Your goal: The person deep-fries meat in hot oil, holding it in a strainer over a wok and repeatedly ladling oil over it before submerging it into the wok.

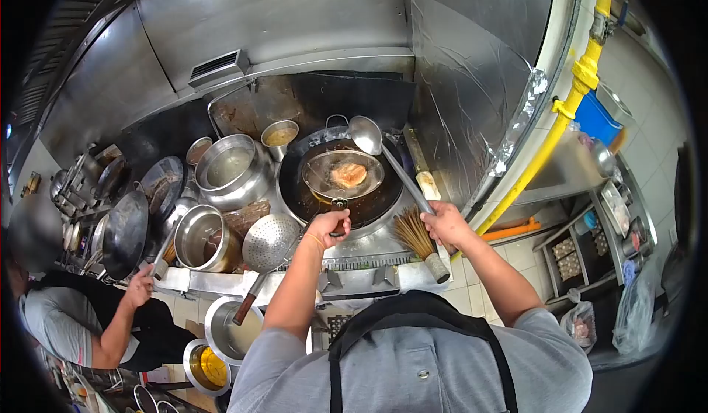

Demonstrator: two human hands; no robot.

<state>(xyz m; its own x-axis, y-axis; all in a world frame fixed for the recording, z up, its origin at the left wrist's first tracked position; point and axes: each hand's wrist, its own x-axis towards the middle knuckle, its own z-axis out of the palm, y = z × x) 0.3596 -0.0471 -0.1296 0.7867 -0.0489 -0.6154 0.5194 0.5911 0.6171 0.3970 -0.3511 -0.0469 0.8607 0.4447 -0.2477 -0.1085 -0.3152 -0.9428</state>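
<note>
A black wok (372, 206) sits on the burner in front of me. My left hand (327, 227) grips the dark handle of a wire strainer (317, 171) held over the wok, and a golden fried piece (348, 174) lies in it. My right hand (445, 223) holds the long handle of a steel ladle (366, 134), whose bowl rests at the wok's far rim.
Steel pots (230, 168) and a perforated skimmer (267, 242) stand left of the wok. A bamboo brush (417, 237) lies on the stove edge. Another person (88, 317) works at the left, a hand (139, 287) on a tool. A yellow pipe (560, 110) runs at the right.
</note>
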